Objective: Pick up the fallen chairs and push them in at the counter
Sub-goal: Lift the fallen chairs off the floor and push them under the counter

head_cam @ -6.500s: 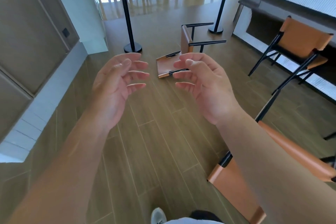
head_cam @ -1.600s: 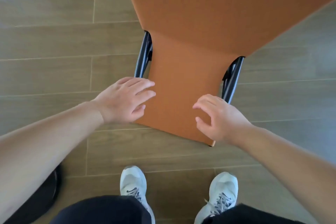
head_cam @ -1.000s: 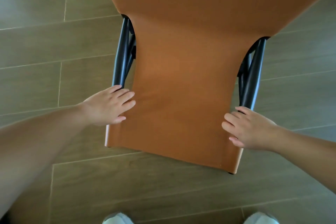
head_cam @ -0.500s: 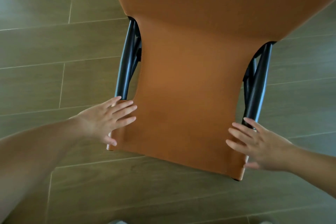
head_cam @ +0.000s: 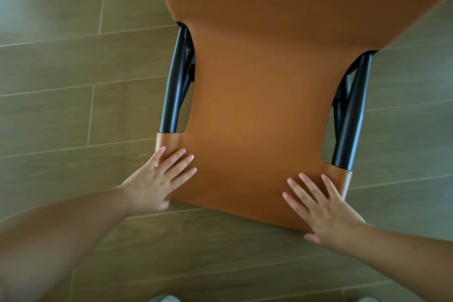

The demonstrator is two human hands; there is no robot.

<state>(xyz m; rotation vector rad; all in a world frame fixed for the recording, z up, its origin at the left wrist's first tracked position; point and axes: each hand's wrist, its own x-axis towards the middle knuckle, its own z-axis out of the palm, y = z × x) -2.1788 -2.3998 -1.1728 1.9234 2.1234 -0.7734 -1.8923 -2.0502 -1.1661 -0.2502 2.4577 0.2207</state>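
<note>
A tan leather chair (head_cam: 257, 110) with black metal frame tubes (head_cam: 175, 86) fills the upper middle of the head view, seen from above its backrest. My left hand (head_cam: 157, 179) lies with straight fingers on the backrest's top left corner. My right hand (head_cam: 321, 206) lies flat on the top right corner, fingers spread, thumb below the edge. Neither hand curls round the leather. The chair's legs and the counter are out of sight.
Wood-look plank floor (head_cam: 73, 105) surrounds the chair on both sides. The toes of my pale shoes (head_cam: 164, 298) peek in at the bottom edge.
Both hands have slid along the backrest toward its top edge and flattened onto the corners. The chair now appears larger and closer in the view.
</note>
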